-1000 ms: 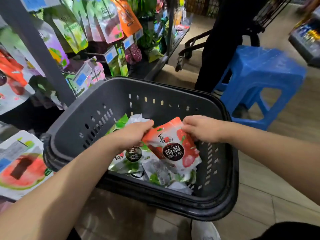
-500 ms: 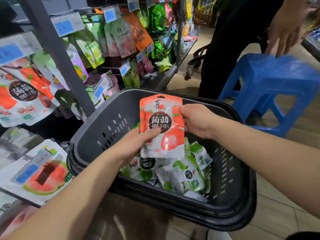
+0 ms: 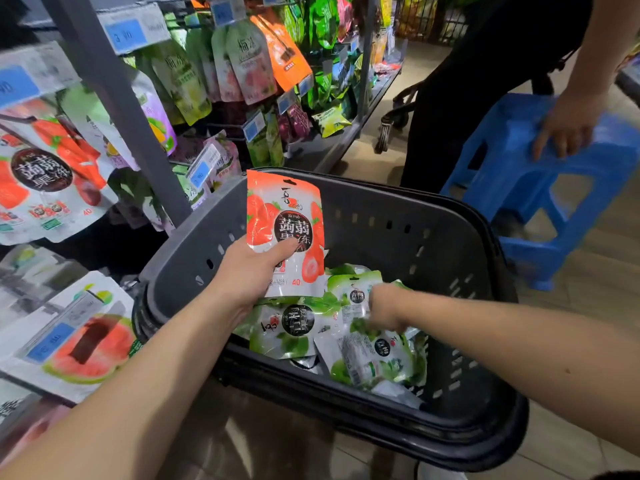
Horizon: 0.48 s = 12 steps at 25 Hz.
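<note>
Bare forearms [image 3: 138, 375], bare left hand [image 3: 247, 275] and right hand [image 3: 384, 306]; white shoe toe [image 3: 440, 474], dark garment edge [image 3: 620, 476].

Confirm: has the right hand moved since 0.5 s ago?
Yes. The right hand left the red jelly pouch and dropped from the far rim of the basket down to the green pouches inside. The left hand holds the red one alone.

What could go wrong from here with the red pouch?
1. The left hand holds the glossy red-and-white strawberry pouch one-handed by its lower half; that grip may slip and drop it.
2. The right hand is blurred among loose green-and-white pouches in the dark grey plastic basket; it could snag several.
3. Another person's hand rests on the blue plastic stool close by; a bump seems possible.
</note>
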Each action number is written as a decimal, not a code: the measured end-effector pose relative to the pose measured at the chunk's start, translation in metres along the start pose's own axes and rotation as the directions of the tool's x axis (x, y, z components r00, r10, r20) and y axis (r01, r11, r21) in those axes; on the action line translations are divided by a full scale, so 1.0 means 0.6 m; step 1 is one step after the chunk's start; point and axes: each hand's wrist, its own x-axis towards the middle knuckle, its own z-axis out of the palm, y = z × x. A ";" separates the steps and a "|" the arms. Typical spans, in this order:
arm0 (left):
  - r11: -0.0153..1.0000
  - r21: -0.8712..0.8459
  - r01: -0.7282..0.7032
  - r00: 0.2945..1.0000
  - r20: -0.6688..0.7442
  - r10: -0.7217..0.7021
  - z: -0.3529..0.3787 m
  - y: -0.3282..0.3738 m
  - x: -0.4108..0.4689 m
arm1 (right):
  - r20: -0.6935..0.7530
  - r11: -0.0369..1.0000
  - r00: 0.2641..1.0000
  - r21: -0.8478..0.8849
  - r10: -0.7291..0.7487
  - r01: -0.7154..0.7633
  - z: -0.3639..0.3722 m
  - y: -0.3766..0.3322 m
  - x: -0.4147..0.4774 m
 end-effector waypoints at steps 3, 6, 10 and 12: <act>1.000 0.026 0.001 1.000 0.000 -0.001 -0.003 -0.002 0.005 | 0.038 0.966 0.999 -0.258 0.007 0.003 0.038 -0.003 0.021; 0.998 0.069 0.007 1.000 0.008 -0.007 -0.004 -0.004 0.008 | 0.065 0.965 0.998 -0.261 -0.002 0.019 0.041 0.003 0.037; 0.996 0.091 0.014 1.000 0.007 -0.015 -0.007 -0.006 0.011 | 0.000 0.922 1.000 -0.387 0.014 -0.013 0.050 0.015 0.048; 0.994 0.109 0.005 1.000 0.003 -0.005 -0.007 -0.006 0.009 | -0.029 0.892 0.999 -0.449 0.040 -0.048 0.055 0.022 0.056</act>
